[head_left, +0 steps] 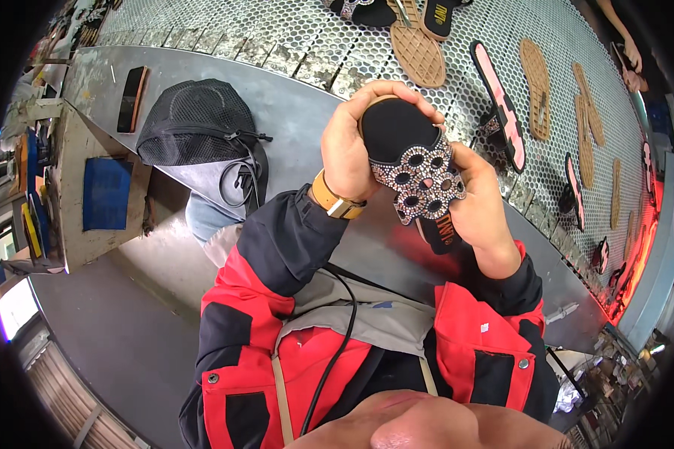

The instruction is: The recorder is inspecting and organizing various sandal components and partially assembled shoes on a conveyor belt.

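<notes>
Up in front of my chest I hold a black slide sandal [401, 129] with both hands, its toe end pointing away. A wide strap [425, 183] covered in rhinestones, with dark oval cut-outs, crosses its middle. My left hand [346, 150] is wrapped round the toe end and left edge, a watch on its wrist. My right hand [478, 198] grips the right edge beside the strap, its thumb and fingers against the side. The sandal's underside is hidden, as are some of the fingertips.
A perforated conveyor belt [326, 56] runs along the far side, carrying tan soles [535, 86], pink-topped black soles [499, 112] and more sandals. On the metal ledge lie a black mesh bag [195, 123] and a phone [132, 99]. Another person's hand [633, 56] shows far right, above a red glow.
</notes>
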Motion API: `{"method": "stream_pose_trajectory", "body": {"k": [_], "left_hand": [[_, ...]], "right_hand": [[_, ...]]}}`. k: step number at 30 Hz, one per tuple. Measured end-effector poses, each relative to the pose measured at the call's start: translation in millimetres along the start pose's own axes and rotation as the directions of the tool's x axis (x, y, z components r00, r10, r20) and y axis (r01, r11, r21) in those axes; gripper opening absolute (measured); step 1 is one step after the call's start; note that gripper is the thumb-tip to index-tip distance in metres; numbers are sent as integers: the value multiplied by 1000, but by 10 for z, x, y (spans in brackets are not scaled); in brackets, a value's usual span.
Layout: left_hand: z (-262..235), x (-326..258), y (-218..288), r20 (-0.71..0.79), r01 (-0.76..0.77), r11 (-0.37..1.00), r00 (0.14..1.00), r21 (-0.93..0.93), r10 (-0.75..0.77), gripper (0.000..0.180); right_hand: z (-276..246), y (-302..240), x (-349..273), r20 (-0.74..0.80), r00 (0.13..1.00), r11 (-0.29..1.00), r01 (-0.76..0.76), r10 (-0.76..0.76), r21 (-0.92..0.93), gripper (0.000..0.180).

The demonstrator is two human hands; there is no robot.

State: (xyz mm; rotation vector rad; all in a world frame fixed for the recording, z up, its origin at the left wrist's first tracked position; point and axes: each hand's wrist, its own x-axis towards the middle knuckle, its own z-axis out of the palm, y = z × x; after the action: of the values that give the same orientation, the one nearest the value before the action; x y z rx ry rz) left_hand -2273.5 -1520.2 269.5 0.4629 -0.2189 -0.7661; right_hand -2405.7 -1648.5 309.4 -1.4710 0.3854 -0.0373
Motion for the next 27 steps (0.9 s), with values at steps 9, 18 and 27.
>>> {"method": "stream_pose_trajectory", "body": {"k": [9,18,27], "left_hand": [[28,-20,-74,131,46,997,991,-66,-37,49],[68,-37,-65,152,34,986,987,164,-59,26],[103,26,93,50,150,902,981,404,-186,46]], "right_hand": [[-48,5,-60,-48,994,971,82,-95,-224,29],[12,28,-198,-125,990,979,40,-66,-200,30],[-27,75,-184,-150,988,973,-6,-29,-231,29]]}}
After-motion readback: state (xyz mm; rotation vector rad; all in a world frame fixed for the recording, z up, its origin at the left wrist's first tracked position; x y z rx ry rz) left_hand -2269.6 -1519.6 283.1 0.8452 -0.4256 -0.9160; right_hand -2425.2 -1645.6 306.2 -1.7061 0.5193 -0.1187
